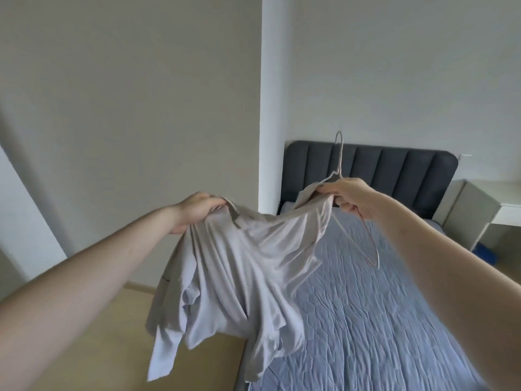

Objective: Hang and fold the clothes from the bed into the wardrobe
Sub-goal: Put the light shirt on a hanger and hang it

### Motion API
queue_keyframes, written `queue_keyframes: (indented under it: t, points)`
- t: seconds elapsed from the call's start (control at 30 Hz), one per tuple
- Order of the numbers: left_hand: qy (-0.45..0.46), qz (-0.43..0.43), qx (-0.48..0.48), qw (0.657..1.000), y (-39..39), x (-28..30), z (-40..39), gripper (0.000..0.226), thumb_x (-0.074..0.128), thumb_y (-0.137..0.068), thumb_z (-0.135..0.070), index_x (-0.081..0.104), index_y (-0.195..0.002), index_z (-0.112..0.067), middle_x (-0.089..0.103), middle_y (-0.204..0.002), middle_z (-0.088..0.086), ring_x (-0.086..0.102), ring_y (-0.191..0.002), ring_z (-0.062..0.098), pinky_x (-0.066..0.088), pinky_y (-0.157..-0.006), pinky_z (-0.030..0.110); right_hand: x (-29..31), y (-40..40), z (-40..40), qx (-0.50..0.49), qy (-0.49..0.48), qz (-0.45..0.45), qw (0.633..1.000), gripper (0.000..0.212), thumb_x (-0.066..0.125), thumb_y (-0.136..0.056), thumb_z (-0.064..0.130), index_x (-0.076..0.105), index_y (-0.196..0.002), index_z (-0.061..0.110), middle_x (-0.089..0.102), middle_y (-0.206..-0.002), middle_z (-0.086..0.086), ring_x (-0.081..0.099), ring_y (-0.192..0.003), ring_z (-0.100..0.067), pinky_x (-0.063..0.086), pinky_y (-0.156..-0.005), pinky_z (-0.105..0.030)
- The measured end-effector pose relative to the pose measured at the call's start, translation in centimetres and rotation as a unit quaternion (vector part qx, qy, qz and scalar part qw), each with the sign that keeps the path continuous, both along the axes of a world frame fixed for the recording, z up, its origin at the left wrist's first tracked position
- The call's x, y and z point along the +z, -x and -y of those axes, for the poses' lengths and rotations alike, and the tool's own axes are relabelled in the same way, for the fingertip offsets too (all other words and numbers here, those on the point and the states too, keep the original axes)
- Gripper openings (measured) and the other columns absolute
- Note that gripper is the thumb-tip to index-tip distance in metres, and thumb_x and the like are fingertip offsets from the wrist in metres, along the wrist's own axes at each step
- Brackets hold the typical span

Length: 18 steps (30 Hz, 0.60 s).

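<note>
Above the bed: left hand fingers curled, gripping shirt collar. Right hand fingers pinch shirt edge plus wire hanger. Fingertips hidden by cloth.

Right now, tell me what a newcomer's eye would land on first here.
A pale grey shirt hangs mid-frame, stretched between two hands. The left hand grips its collar; the right hand grips the other side together with a wire hanger. Behind lies a bed with a blue quilt and a dark headboard.
</note>
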<state>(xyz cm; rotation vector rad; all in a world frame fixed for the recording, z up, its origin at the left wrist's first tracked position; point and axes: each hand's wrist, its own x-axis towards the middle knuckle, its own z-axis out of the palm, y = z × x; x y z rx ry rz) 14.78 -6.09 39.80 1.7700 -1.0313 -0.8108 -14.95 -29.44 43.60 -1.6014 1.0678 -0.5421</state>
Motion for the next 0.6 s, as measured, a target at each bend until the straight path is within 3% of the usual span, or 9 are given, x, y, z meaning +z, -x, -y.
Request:
queue_keyframes:
  t: [0.07, 0.13, 0.2, 0.27, 0.33, 0.43, 0.6]
  points:
    - [-0.009, -0.092, 0.010, 0.996, 0.3, 0.9, 0.4, 0.014, 0.058, -0.097, -0.019, 0.065, -0.099, -0.006, 0.056, -0.094, 0.015, 0.057, -0.088, 0.029, 0.045, -0.080, 0.036, -0.9, 0.8, -0.4, 0.040, 0.003, -0.052, 0.998, 0.037, 0.086, -0.083, 0.031, 0.068, -0.107, 0.009, 0.050, -0.059, 0.006, 0.024, -0.048, -0.011, 0.019, -0.044, -0.024]
    - [-0.020, -0.112, 0.009, 0.994, 0.5, 1.3, 0.8, 0.019, 0.059, -0.097, -0.020, 0.069, -0.102, -0.005, 0.061, -0.098, 0.019, 0.061, -0.092, 0.032, 0.048, -0.084, 0.039, -2.0, 1.3, -1.0, 0.049, 0.019, -0.078, 0.996, 0.037, 0.079, -0.089, 0.043, 0.064, -0.103, 0.012, 0.073, -0.077, 0.008, 0.024, -0.048, -0.011, 0.019, -0.045, -0.024]
    - [-0.022, -0.103, 0.035, 0.994, 0.4, 1.7, 1.3, 0.026, 0.061, -0.097, -0.023, 0.074, -0.104, -0.002, 0.071, -0.105, 0.021, 0.070, -0.096, 0.035, 0.054, -0.088, 0.041, -3.1, 1.4, -1.5, 0.062, 0.031, -0.045, 0.997, 0.042, 0.061, -0.098, 0.055, 0.064, -0.101, 0.013, 0.078, -0.092, 0.006, 0.025, -0.048, -0.011, 0.022, -0.042, -0.023]
    - [-0.041, -0.069, 0.065, 0.995, 0.1, 1.8, 1.5, 0.029, 0.062, -0.095, -0.030, 0.078, -0.101, -0.006, 0.076, -0.106, 0.017, 0.074, -0.093, 0.033, 0.057, -0.085, 0.039, -3.7, 1.9, -2.1, 0.091, 0.060, -0.033, 0.993, 0.051, 0.044, -0.104, 0.059, 0.070, -0.091, 0.017, 0.071, -0.078, 0.003, 0.029, -0.045, -0.011, 0.025, -0.041, -0.022]
    - [-0.072, 0.011, 0.095, 0.993, -0.7, 1.4, 1.4, 0.031, 0.061, -0.093, -0.039, 0.078, -0.095, -0.012, 0.076, -0.102, 0.010, 0.072, -0.093, 0.029, 0.052, -0.081, 0.033, -4.0, 2.7, -2.6, 0.130, 0.144, -0.087, 0.977, 0.053, 0.036, -0.107, 0.057, 0.075, -0.082, 0.030, 0.059, -0.064, 0.005, 0.035, -0.046, -0.010, 0.030, -0.046, -0.021]
    - [-0.084, 0.097, 0.109, 0.986, -1.8, 0.6, 1.1, 0.032, 0.060, -0.095, -0.042, 0.078, -0.096, -0.017, 0.075, -0.103, 0.001, 0.068, -0.102, 0.023, 0.047, -0.085, 0.031, -4.9, 3.9, -3.4, 0.171, 0.240, -0.137, 0.946, 0.044, 0.034, -0.108, 0.050, 0.075, -0.091, 0.049, 0.048, -0.067, 0.005, 0.038, -0.058, -0.015, 0.031, -0.058, -0.031]
    - [-0.070, 0.145, 0.090, 0.983, -2.4, 0.3, 0.6, 0.035, 0.062, -0.093, -0.038, 0.078, -0.101, -0.009, 0.069, -0.097, -0.003, 0.059, -0.092, 0.017, 0.045, -0.083, 0.029, -5.6, 4.2, -5.6, 0.192, 0.270, -0.075, 0.941, 0.036, 0.043, -0.109, 0.038, 0.075, -0.095, 0.046, 0.033, -0.050, 0.009, 0.027, -0.044, -0.011, 0.023, -0.043, -0.022]
